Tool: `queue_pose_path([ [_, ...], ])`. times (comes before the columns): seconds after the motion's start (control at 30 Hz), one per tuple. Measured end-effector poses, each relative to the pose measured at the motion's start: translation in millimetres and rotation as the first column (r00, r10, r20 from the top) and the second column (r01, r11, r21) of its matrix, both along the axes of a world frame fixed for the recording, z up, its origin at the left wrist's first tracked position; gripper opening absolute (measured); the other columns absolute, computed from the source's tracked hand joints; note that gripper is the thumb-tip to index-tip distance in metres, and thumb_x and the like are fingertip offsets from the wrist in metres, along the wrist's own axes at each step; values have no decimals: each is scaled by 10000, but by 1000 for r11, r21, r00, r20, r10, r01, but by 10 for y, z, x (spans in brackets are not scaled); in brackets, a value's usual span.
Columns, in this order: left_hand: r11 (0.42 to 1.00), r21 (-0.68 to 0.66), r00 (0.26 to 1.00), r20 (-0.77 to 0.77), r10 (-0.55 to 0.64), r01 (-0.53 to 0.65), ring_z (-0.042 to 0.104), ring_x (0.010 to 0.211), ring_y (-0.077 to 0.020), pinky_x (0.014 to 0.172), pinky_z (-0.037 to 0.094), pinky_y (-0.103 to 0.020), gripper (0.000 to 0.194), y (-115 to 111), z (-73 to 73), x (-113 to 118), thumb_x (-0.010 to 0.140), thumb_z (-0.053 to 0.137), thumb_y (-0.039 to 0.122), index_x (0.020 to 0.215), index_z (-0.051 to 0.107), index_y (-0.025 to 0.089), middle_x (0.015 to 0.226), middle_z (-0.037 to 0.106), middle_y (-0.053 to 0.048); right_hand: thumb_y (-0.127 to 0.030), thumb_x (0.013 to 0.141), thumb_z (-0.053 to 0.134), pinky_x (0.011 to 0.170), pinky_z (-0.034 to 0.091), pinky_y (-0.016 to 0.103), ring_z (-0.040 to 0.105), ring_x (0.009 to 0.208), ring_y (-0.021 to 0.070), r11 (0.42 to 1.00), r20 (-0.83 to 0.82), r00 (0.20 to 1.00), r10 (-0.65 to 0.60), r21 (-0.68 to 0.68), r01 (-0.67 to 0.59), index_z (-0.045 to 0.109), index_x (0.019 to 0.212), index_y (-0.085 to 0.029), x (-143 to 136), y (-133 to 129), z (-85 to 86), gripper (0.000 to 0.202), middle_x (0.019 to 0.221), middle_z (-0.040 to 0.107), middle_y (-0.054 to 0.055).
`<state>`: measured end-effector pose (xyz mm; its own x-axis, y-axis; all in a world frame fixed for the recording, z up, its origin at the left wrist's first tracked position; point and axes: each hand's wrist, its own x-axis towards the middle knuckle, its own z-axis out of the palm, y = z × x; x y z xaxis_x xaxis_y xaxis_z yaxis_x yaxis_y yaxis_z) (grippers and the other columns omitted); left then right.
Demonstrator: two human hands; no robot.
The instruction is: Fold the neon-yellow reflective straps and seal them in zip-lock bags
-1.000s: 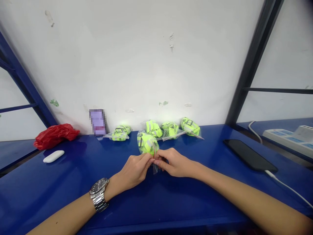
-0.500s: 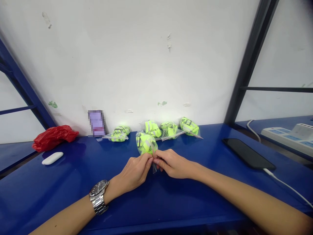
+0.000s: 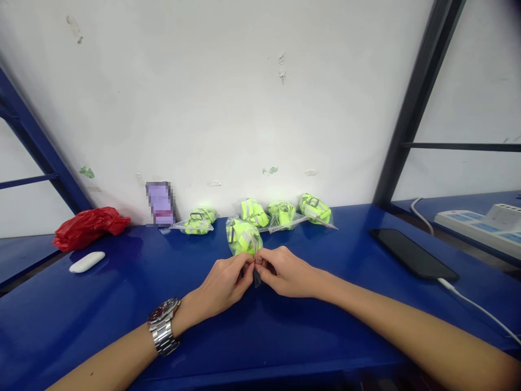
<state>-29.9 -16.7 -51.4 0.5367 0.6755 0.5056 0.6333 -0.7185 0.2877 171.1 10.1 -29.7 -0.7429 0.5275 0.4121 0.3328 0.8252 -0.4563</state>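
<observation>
A clear plastic bag [image 3: 243, 237] with folded neon-yellow fabric and grey reflective strips inside rests on the blue table in front of me. My left hand [image 3: 230, 279] pinches the near edge of this bag between thumb and fingers. Close against it, my right hand [image 3: 287, 271] pinches the same edge from the right, the fingertips of both hands almost touching. A bit of the bag's clear edge hangs below the fingers. Just behind are similar filled bags: one at the left [image 3: 199, 221], one in the middle [image 3: 254, 213], another beside it [image 3: 281, 215], and one at the right [image 3: 315, 209].
A red plastic bag [image 3: 91, 228] and a white case [image 3: 87, 262] lie at the left. A blurred phone [image 3: 161, 203] leans on the wall. At the right are a black phone [image 3: 413, 253] with a white cable and a power strip [image 3: 480, 228]. Metal posts flank the blue table [image 3: 325, 342].
Both hands stay at the bag's edge. The left thumb and fingers have shifted slightly in their pinch, and the right fingers are a little more bent. The other things have not moved.
</observation>
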Motion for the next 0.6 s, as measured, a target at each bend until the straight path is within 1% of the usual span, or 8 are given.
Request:
queue_pose_path([
  [0.13, 996, 88, 1000, -4, -12, 13, 483, 566, -89, 550, 378, -207, 114, 29, -41, -5, 939, 416, 191, 925, 528, 185, 684, 559, 17, -154, 904, 410, 536, 319, 208, 495, 525, 96, 999, 16, 1000, -25, 39, 24, 495, 740, -169, -18, -15, 3, 186, 623, 573, -5],
  [0.23, 984, 180, 1000, -5, -3, 4, 432, 522, -79, 514, 332, -208, 109, 41, -77, -1, 917, 443, 177, 828, 505, 184, 626, 506, 35, -146, 847, 461, 516, 287, 210, 453, 490, 90, 992, 6, 996, -93, 85, 92, 479, 683, -173, -47, -38, -12, 167, 564, 532, -21],
  [0.33, 961, 278, 1000, 15, -1, -3, 374, 473, -63, 477, 283, -212, 148, 36, -100, 24, 881, 499, 165, 740, 461, 190, 567, 446, 60, -142, 786, 498, 506, 263, 213, 434, 472, 86, 980, 1, 985, -171, 108, 170, 474, 635, -173, -75, -60, -40, 156, 536, 519, -28],
  [0.43, 920, 388, 998, 50, 36, -52, 319, 425, -53, 454, 253, -220, 209, 29, -99, 60, 835, 506, 110, 667, 419, 197, 507, 383, 82, -153, 756, 506, 501, 250, 221, 420, 459, 89, 961, -3, 970, -242, 139, 240, 488, 609, -170, -81, -49, -62, 148, 510, 509, -25],
  [0.5, 885, 457, 995, 67, 68, -91, 294, 398, -51, 441, 246, -222, 231, 28, -76, 72, 799, 496, 82, 627, 396, 199, 472, 345, 90, -172, 745, 509, 501, 249, 226, 423, 454, 92, 944, -5, 953, -302, 136, 300, 502, 594, -168, -61, -9, -51, 152, 498, 508, -20],
  [0.53, 863, 493, 994, 73, 82, -108, 287, 387, -51, 434, 246, -222, 236, 29, -56, 70, 777, 495, 73, 611, 386, 200, 457, 326, 93, -185, 743, 511, 505, 252, 229, 432, 457, 96, 929, -7, 937, -348, 127, 346, 510, 586, -168, -44, 22, -36, 158, 498, 514, -14],
  [0.6, 801, 580, 989, 87, 116, -145, 273, 373, -55, 424, 244, -227, 249, 28, -4, 49, 732, 501, 62, 580, 363, 203, 437, 289, 95, -215, 746, 512, 519, 256, 240, 455, 477, 111, 869, -20, 877, -480, 127, 478, 530, 576, -168, 3, 94, 14, 178, 507, 530, 1],
])
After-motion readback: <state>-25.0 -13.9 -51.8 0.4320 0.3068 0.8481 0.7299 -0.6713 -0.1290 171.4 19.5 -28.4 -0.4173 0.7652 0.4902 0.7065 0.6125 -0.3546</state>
